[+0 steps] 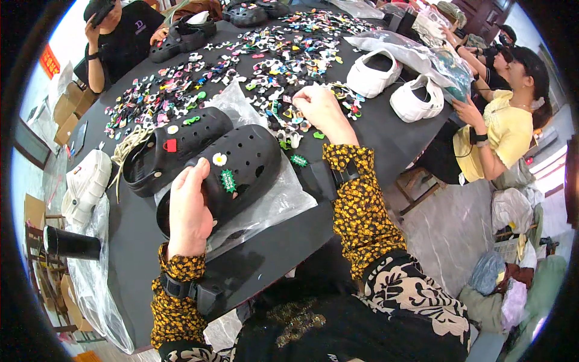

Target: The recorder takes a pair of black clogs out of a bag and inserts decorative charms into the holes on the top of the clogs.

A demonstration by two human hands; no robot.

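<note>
My left hand (190, 208) grips the near side of a black clog shoe (241, 166) that lies on a clear plastic bag (274, 202). The clog carries a white daisy charm (219, 159) and a green leaf-shaped charm (228, 180). A second black clog (181, 142) with a red charm lies just beyond it. My right hand (319, 108) reaches into the heap of small coloured shoe charms (265, 66) spread over the black table (386, 130); its fingers are curled down among them, and whether they hold one is hidden. A loose green charm (299, 160) lies by my right wrist.
Two white clogs (395, 84) sit at the right by crumpled plastic bags. Another white clog (84, 184) and a black cylinder (69, 243) lie at the left table edge. More black clogs (184, 36) stand at the far side. People sit at the far left and right.
</note>
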